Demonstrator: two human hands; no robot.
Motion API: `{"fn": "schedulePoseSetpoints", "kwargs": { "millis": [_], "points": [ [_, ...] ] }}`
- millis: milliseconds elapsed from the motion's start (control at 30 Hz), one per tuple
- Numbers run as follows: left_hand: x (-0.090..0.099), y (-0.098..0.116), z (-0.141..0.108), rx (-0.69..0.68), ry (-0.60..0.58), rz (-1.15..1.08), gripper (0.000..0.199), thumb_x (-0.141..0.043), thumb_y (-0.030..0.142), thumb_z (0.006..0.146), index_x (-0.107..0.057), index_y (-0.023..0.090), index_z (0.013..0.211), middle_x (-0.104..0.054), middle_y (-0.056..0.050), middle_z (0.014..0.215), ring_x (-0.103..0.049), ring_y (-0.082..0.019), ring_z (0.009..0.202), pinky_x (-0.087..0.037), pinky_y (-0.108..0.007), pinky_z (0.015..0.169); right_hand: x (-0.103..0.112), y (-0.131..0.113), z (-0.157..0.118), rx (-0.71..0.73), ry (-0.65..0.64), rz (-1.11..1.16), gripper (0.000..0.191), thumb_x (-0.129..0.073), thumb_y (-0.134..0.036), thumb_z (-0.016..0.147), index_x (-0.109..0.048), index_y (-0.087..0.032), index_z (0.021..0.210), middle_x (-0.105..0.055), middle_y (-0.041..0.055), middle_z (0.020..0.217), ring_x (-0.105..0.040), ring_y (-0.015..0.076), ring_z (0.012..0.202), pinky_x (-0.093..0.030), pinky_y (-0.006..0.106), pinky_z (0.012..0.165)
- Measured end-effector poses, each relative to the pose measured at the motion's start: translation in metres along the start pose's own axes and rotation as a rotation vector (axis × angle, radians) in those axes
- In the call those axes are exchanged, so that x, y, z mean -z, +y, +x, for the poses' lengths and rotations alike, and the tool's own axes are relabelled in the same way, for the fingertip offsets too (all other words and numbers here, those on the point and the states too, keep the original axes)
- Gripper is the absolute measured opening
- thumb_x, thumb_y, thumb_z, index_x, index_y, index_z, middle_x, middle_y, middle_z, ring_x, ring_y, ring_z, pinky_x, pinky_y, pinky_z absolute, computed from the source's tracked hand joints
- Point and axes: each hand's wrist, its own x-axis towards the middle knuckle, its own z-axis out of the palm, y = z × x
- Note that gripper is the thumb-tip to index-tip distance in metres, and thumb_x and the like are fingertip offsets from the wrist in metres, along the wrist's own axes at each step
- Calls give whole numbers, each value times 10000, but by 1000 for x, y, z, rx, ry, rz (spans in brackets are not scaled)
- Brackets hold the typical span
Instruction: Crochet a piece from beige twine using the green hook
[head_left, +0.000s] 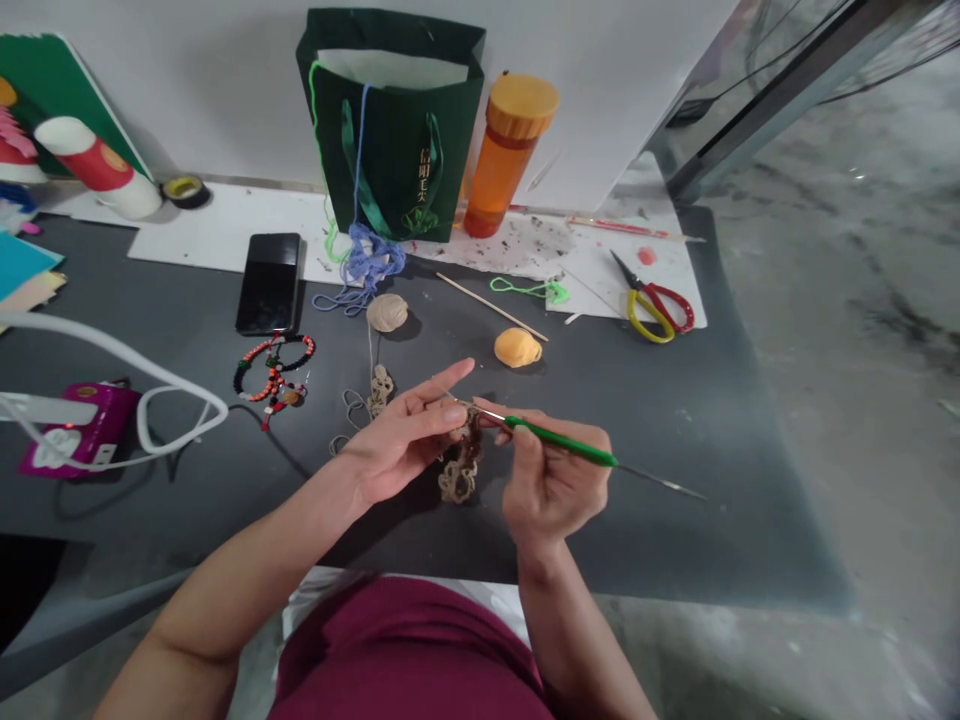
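Between thumb and fingers, my left hand (409, 430) pinches the top of a brown crocheted strip (459, 475), whose scalloped end hangs below. My right hand (555, 475) grips a crochet hook (562, 440) with a green handle, held like a pen. Its metal tip meets the crochet work at my left fingertips; the exact stitch is too small to make out. A thin metal shaft sticks out of the handle's other end, toward the right. Beige yarn runs from a small ball (388, 313) down past another crocheted piece (380, 390) behind my left hand.
Beyond my hands lie a yellow yarn ball (517, 347), a wooden stick (491, 305), scissors (652, 310) and blue yarn (367, 265). A green paper bag (405, 140) and an orange bottle (510, 155) stand behind. Leftward are a phone (270, 284), beaded bracelets (274, 375) and a purple power strip (82, 425).
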Motion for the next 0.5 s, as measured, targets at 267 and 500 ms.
{"fn": "schedulePoseSetpoints", "kwargs": {
  "millis": [267, 500],
  "points": [
    [5, 2, 1, -27, -74, 85, 461, -882, 222, 729, -783, 260, 1178, -682, 23, 778, -576, -110, 733, -461, -291, 815, -7, 3, 5, -440, 121, 359, 120, -627, -386, 971, -600, -275, 937, -711, -39, 684, -718, 164, 576, -528, 282, 507],
    [0, -8, -2, -131, -69, 160, 571, -925, 196, 675, -774, 306, 1214, -660, 40, 777, -579, -94, 754, -446, -266, 813, -7, 4, 1, -433, 65, 422, 94, -704, -350, 924, -649, -275, 930, -753, -33, 791, -752, 162, 696, -611, 316, 656]
  ]
}}
